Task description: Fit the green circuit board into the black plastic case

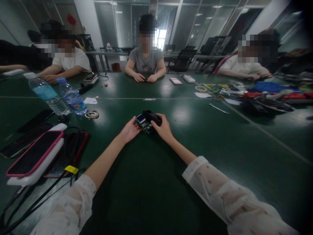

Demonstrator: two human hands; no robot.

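Over the table's middle, my left hand (130, 131) holds the left edge of a small green circuit board (146, 127), thumb at the top and fingers at its underside. A small square screen (141, 118) sits at the board's upper left. My right hand (163, 129) is closed around the right end of a black boxy casing (152, 117). The casing is tilted against the board's far right side; whether the two are joined, I cannot tell. My right fingers partly cover the board's right end.
At left are two water bottles (50, 96), a pink-edged phone (36, 153) on a white block, and black cables (44, 191). A wrench (218, 108) and a heap of cables and cloth (271, 93) lie at right. Several people sit around the green table (195, 140).
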